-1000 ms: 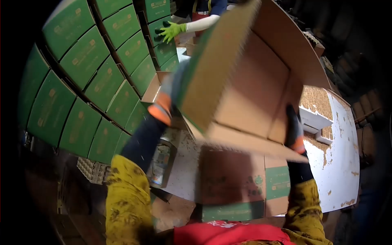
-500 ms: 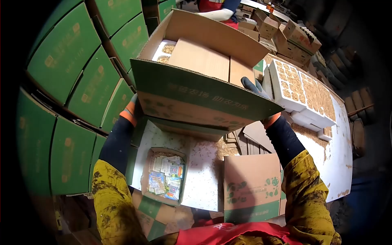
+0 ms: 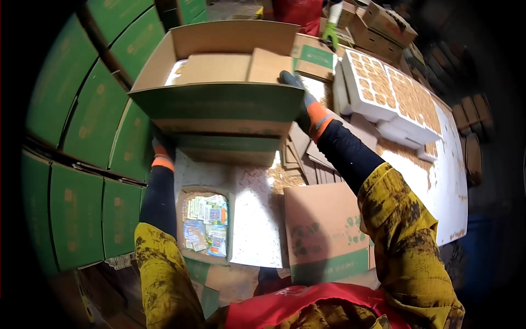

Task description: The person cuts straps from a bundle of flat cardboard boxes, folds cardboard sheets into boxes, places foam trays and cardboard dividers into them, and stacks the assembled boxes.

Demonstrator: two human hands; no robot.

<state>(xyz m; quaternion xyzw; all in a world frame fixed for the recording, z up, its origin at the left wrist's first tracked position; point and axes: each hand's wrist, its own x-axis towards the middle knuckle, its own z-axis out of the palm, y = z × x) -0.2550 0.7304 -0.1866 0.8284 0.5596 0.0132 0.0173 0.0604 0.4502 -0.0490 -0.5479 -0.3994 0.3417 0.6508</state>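
Observation:
An open cardboard box, green outside and brown inside, is in front of me with its flaps up. Brown cardboard pieces lie inside it, a bit of white showing at their left. My right hand, in a dark glove with an orange cuff, grips the box's right side. Low at the left side my left hand holds it too, its fingers lost in shadow. Directly below is another green and brown box; whether the two touch, I cannot tell.
Green boxes are stacked along the left. A small carton of printed packets sits nearer me, beside a flat brown carton. White foam trays stand on the right of the table. A co-worker's gloved hand is at the back.
The box has moved left and tilted away from me, both hands on it. My view has shifted too. A co-worker's green-gloved hand now shows at the back.

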